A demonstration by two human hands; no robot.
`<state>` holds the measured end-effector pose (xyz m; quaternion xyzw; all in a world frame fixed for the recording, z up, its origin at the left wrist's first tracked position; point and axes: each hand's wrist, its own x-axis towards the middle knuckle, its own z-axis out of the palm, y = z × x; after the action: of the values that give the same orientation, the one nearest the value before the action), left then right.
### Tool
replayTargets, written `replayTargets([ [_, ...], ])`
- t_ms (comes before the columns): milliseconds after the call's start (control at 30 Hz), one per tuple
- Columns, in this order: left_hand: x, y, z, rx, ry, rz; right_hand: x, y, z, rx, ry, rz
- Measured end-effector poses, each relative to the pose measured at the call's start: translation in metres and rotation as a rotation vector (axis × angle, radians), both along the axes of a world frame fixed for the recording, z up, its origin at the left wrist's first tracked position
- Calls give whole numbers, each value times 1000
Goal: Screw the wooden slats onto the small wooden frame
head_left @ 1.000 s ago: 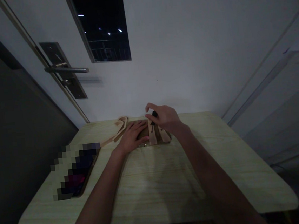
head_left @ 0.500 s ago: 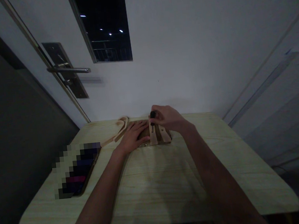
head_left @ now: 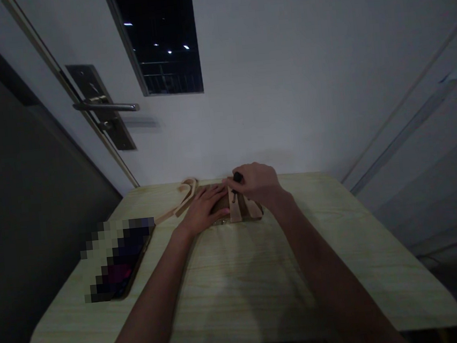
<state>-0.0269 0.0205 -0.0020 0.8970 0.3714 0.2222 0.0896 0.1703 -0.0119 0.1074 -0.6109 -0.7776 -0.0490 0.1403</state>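
My left hand (head_left: 203,209) lies flat with its fingers spread, pressing on a brown block-like piece (head_left: 224,204) near the table's far edge. My right hand (head_left: 257,182) is closed round the black handle of a small screwdriver (head_left: 237,178). Its tip points down at a pale wooden strip (head_left: 235,209) that lies across the right part of the brown piece. A second pale wooden piece (head_left: 253,209) sits just to the right, partly under my right hand. The exact contact of the tip is too small to make out.
Left of my left hand lie a curved, hook-shaped wooden piece (head_left: 190,188) and a thin stick (head_left: 165,216). A phone (head_left: 134,264), partly pixelated, rests on the left of the pale wooden table (head_left: 241,299). Behind stands a white door with a metal handle (head_left: 113,106).
My right hand has turned a little, and the screwdriver's handle now leans more to the right. My left hand has stayed where it was on the brown piece.
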Motion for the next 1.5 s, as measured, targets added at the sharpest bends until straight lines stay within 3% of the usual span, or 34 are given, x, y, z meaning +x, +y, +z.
replayTargets([
  [467, 0, 2, -1, 0, 0, -8, 6, 2, -3, -43, 78, 166],
  [767, 1, -1, 2, -18, -12, -6, 16, 6, -1, -60, 147, 170],
  [900, 0, -1, 0, -9, -21, -4, 12, 8, -3, -19, 199, 154],
  [1033, 0, -1, 1, -12, -24, -9, -1, 5, -6, 53, 103, 69],
  [1233, 1, -2, 3, -11, -12, 7, -11, -4, -5, -8, 3, -48],
  [1500, 0, 0, 0, -10, -11, 0, -3, 5, -14, 41, 161, 165],
])
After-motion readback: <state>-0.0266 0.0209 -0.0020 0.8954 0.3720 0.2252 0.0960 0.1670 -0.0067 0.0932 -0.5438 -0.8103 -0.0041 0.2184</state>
